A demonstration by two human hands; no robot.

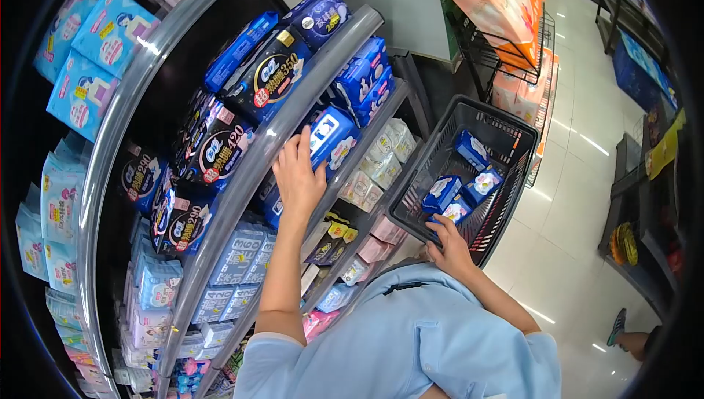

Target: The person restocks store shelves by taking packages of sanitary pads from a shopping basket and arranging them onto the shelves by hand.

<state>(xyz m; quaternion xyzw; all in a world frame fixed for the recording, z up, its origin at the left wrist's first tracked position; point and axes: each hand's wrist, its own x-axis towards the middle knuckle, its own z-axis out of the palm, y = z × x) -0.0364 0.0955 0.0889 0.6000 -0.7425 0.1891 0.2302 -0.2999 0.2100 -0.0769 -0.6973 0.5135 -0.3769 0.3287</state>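
My left hand (297, 175) reaches up to a shelf and rests on a blue and white pack (330, 138), fingers spread over its left side. My right hand (449, 246) grips the near rim of a black plastic basket (506, 129). Several blue packs (460, 188) lie inside the basket. Dark packs marked 350 and 420 (242, 105) stand on the shelf above my left hand.
Curved metal shelves (220, 208) full of wrapped packs fill the left side. An orange-stocked wire rack (513, 25) stands behind the basket. Shiny tiled floor (579, 201) runs to the right, where a dark display (645, 179) stands. Another person's foot (631, 337) shows at lower right.
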